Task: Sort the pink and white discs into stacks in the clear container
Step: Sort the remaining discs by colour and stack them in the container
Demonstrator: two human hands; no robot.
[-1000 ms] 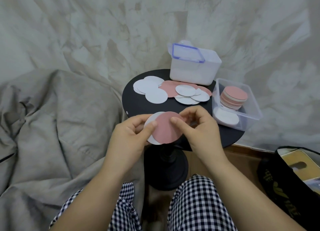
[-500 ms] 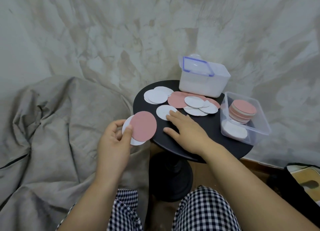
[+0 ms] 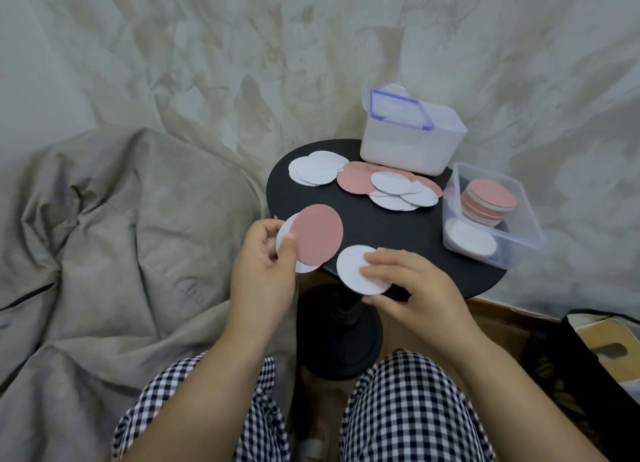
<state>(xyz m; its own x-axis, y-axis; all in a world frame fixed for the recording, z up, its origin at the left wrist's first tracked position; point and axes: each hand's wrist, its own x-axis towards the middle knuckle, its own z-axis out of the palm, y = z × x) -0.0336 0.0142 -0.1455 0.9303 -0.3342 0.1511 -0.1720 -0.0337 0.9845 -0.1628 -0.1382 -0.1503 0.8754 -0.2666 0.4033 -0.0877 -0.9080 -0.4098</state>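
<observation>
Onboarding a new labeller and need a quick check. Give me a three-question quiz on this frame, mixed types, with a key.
1. True or false: the left hand holds a pink disc overlapping a rear white disc.
2. The near disc pinched by the right hand is: A pink, B white, C blue.
3. How many stacks sit in the clear container?

Key: 1 true; 2 B; 3 two, a pink stack and a white stack.

Trousers [image 3: 408,409] in a fine black-and-white check were worn, the pattern being seen across both thighs. The forearms [image 3: 207,375] were left bare to the frame's edge, as were the left hand [image 3: 259,278] and the right hand [image 3: 415,288].
</observation>
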